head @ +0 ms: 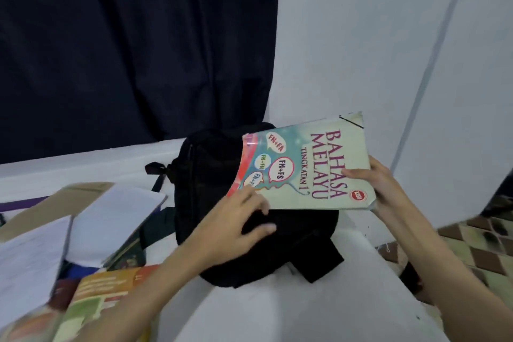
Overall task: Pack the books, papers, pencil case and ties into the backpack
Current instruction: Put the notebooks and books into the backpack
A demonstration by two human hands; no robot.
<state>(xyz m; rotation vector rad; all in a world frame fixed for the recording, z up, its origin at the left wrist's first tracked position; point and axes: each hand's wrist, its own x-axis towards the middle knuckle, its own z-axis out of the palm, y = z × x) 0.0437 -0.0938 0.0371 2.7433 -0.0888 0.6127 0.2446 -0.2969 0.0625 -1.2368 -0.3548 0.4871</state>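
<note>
A black backpack [222, 175] lies on a white surface in the middle of the view. Above it my right hand [380, 183] grips a pale "Bahasa Melayu" textbook [313, 158] by its right edge, thumb on the cover, holding it tilted over the bag. My left hand [238, 219] reaches over the backpack, its fingertips touching the book's lower left corner and its thumb against the black fabric. Whether the bag's opening is unzipped is hidden by the book and my hands.
At the left lie white papers [111, 219] on a brown envelope [69, 197], with an orange and green book [105, 300] at the bottom left. A dark curtain [133, 50] hangs behind. Patterned floor tiles [472, 247] show to the right of the white surface.
</note>
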